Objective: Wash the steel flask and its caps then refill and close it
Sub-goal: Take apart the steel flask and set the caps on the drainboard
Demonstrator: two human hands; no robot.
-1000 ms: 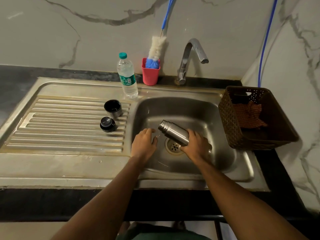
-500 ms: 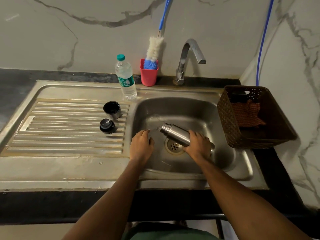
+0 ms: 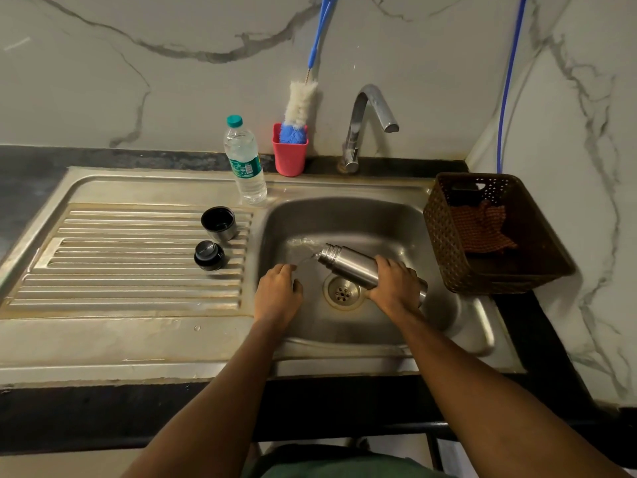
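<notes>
We are emptying the flask [image 3: 348,267] into the sink [image 3: 344,215]. Our right hand [image 3: 393,288] wraps its lower body, fingers curled over the top. It holds the flask nearly level above the drain [image 3: 342,292], mouth toward 10 o'clock, where a thin stream of water runs onto the basin floor. Our left hand [image 3: 277,294] hangs at 9 o'clock of the drain, just beside the stream, fingers loosely bent and holding nothing. Whether it touches the basin we cannot tell.

To do this well, we judge the base should rise further so the mouth dips and the flask drains fully. Aiming the stream nearer the drain would cut splashing. Wet steel is slick, so we want a firm grip, and the left hand could steady the neck.

The caps, a cup [image 3: 219,222] and a stopper [image 3: 209,256], sit on the drainboard [image 3: 138,270] at 9 o'clock of the basin. The brush [image 3: 300,101] at 12 o'clock looks right for scrubbing inside. The bottle [image 3: 244,163] at 11 o'clock likely serves the refill.
</notes>
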